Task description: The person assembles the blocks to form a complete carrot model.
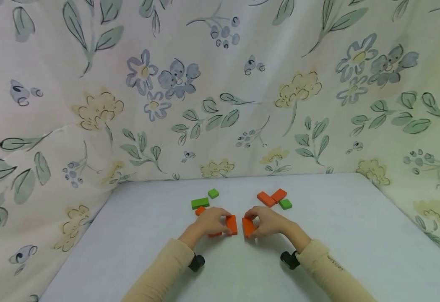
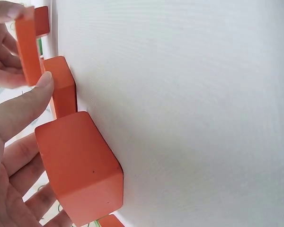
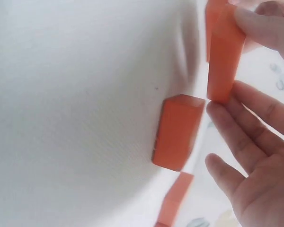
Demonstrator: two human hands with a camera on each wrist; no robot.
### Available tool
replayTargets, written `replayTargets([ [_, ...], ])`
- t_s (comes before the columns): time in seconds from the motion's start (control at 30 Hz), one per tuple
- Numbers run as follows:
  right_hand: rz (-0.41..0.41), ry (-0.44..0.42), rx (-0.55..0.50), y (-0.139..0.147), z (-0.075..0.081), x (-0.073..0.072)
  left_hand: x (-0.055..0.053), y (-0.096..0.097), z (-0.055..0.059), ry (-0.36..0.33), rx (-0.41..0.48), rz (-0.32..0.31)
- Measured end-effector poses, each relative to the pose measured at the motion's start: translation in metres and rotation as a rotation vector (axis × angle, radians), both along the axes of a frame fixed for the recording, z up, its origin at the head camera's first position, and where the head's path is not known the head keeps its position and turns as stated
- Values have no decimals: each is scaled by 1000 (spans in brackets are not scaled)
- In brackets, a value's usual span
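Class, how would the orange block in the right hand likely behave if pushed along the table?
The orange block looks stiff: its edges run straight though the right hand pinches it. Its flat faces suggest sliding, not rolling. Longer than wide, it might tip if stood on end.

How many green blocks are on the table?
3: a long block left of centre, a small block just beyond it, a third block right of centre; others may be hidden.

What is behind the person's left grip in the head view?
Beyond the left grip, an orange block peeks out, partly covered; farther back lie a long green block and a small green block. What the grip covers completely cannot be seen.
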State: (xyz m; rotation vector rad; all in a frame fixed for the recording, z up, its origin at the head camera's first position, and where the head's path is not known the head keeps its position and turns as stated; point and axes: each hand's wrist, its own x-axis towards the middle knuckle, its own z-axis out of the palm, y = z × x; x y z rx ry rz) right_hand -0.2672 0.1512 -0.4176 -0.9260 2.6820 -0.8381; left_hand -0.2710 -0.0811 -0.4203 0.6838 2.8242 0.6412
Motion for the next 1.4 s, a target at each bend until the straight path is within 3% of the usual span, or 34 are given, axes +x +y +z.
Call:
replayTargets([
  [0.23, -41, 9, -5, -11, -9, -9, -3, 3, -3, -10, -19, 18],
  [0.63, -49, -14, 26, -21, -13, -18, -2, 9, 6, -87, 9, 33],
  [0.93, -94, -80, -7, -21, -7, -19, -2, 10, 6, -95, 3, 60],
  [1.07, -141, -29, -17, -6, 1, -27, -3, 11, 6, -102, 11, 67],
  [1.17, -135, 114, 53, 10, 7, -36, -3, 12, 6, -101, 18, 70],
  [1.27, -151, 213, 194, 21, 11, -43, -3, 12, 6, -99, 19, 74],
  [1.4, -173, 222, 352, 27, 9, -46, -3, 13, 6, -105, 9, 80],
])
